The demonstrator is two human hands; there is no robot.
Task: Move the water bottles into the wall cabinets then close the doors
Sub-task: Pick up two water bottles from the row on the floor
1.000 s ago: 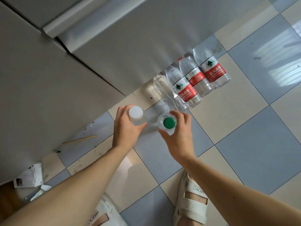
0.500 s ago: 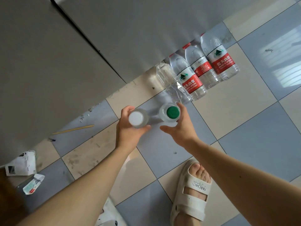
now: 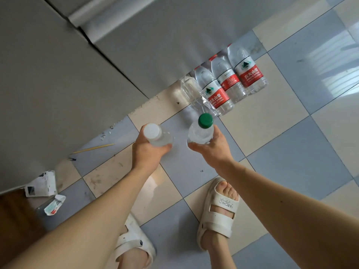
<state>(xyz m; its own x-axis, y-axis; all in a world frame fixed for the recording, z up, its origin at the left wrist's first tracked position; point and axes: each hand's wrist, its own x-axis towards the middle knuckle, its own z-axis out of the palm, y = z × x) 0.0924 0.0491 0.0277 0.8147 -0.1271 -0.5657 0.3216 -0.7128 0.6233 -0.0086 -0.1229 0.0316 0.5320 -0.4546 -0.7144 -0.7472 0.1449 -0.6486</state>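
My left hand (image 3: 148,152) wraps a tight grip round the white-capped bottle (image 3: 155,133), upright with its cap towards me. My right hand (image 3: 212,147) does likewise on the green-capped bottle (image 3: 202,129). Four more bottles (image 3: 223,84) lie on the floor beyond, nearer my right, against the cabinet (image 3: 136,35).

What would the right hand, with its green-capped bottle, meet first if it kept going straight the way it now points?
Probably the unlabelled clear bottle standing on the floor just beyond the green-capped bottle that the right hand grips; the red-labelled bottles stand beside it. Height is unclear, so it might pass above.
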